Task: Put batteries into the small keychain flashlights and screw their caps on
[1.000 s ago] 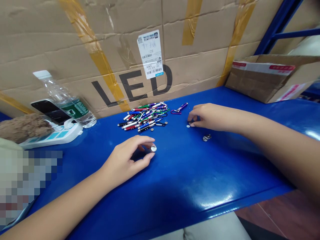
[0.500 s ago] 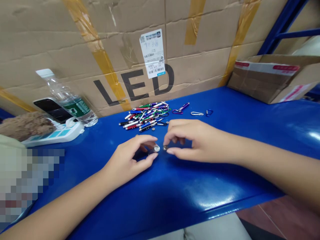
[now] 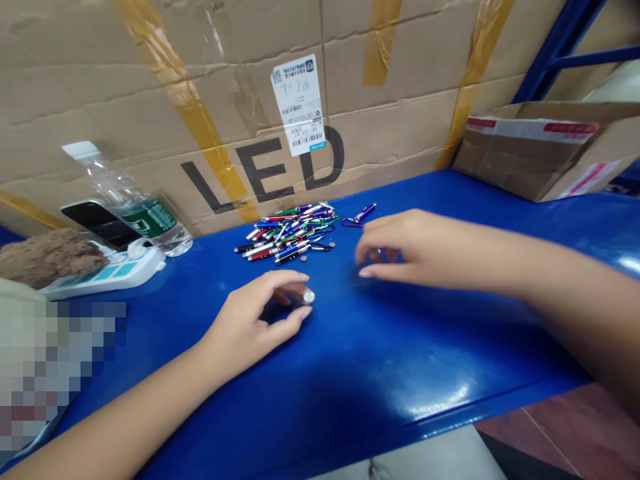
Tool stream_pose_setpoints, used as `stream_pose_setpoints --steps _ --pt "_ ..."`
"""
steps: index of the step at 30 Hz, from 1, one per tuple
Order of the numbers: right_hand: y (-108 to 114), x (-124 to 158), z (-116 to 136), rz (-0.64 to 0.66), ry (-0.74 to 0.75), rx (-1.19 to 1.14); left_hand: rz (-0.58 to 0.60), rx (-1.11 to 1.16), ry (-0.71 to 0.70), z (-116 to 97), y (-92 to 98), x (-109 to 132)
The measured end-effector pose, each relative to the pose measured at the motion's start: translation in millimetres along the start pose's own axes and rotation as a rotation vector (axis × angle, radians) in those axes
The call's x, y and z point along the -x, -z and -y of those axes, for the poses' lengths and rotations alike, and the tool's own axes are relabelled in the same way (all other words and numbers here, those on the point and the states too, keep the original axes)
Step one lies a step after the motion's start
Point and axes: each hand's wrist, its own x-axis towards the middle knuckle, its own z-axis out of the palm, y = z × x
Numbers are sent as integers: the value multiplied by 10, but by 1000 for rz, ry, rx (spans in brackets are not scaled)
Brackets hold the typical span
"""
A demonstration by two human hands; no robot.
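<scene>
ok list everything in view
table: one, blue, centre
penlike keychains: many, multicoloured, table's back
separate keychain: one, purple, right of those
discs: two, brownish, near penlike keychains
small piece: one, silver, centre
bottle: one, clear, back left
phone: one, black, back left
power strip: one, white, left
fuzzy thing: one, brown, left
carton: one, brown, back
tape: several, yellow, on carton
label: one, white, on carton
open box: one, brown, back right
frame: one, blue, top right
left hand: one, bare, holding small piece
right hand: one, bare, centre right
</scene>
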Motion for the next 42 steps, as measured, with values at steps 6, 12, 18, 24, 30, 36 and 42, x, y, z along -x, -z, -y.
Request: stream_pose_setpoints --steps 6,12,18,24,30,36,42 --pt "273 292 -445 344 -214 -59 13 50 44 27 -15 -4" --pt "158 182 -436 400 -188 -44 37 64 80 55 -22 9" --pt "53 72 -253 356 -141 26 36 71 97 41 -26 -7" --pt "-159 -66 123 176 6 104 55 79 115 -16 -24 -17" --pt "-390 -113 284 -2 230 195 55 81 70 -76 -22 -8" --pt "-490 -121 263 -56 263 289 46 80 41 -88 -36 -2" --pt "-488 -128 272 -74 284 338 62 -14 8 -75 -6 -30"
